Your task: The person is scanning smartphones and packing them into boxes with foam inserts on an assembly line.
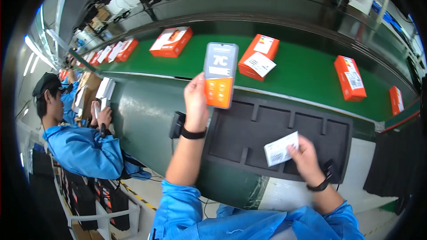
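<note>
My left hand (195, 95) grips a smartphone (220, 74) by its lower left edge. The phone's front is grey above and orange below, and it is held up over the near edge of the green conveyor belt. Lower and to the right, my right hand (305, 158) pinches a white printed card or label (281, 149) between thumb and fingers. That white piece is tilted above a black compartment tray (249, 155). Each wrist wears a black band.
Orange-and-white boxes (171, 42) stand along the green conveyor belt (307, 69), one with a loose white label (259, 64) on it. A small black device (177, 124) stands left of the tray. At the left, a co-worker (82, 146) in blue handles white boxes (105, 88).
</note>
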Tool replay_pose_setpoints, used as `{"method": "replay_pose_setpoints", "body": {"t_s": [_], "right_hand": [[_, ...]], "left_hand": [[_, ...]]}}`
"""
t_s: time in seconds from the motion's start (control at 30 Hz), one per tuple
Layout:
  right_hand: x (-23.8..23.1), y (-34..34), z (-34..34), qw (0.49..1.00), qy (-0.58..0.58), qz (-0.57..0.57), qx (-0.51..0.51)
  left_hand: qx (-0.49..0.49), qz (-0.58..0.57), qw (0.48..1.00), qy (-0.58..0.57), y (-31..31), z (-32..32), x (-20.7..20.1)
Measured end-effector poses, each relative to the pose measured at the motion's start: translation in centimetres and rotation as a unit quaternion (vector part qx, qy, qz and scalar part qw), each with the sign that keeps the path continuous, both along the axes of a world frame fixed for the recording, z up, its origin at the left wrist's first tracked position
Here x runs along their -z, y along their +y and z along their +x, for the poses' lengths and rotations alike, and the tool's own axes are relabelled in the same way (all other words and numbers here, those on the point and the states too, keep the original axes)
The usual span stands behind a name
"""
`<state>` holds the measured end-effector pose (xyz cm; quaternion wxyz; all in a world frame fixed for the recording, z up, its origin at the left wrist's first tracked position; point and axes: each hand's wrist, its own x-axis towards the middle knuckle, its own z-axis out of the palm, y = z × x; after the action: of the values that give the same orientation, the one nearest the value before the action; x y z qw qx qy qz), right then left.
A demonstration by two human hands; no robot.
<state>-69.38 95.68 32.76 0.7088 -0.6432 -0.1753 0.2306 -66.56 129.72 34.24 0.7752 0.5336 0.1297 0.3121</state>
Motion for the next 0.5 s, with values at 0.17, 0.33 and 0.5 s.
{"method": "replay_pose_setpoints", "body": {"t_s": [0.17,0.33,0.5], "right_hand": [[0.2,3.0,-2.5,0.981,-0.140,-0.129,0.024],[0.8,5.5,-2.7,0.923,-0.311,-0.203,-0.100],[0.1,6.6,-2.1,0.919,-0.313,-0.202,-0.132]], "left_hand": [[-0.176,0.228,0.954,0.077,18.6,2.1,0.0],[-0.381,0.439,0.793,0.180,36.0,7.2,-1.5],[-0.484,0.464,0.677,0.305,44.5,10.5,-3.3]]}}
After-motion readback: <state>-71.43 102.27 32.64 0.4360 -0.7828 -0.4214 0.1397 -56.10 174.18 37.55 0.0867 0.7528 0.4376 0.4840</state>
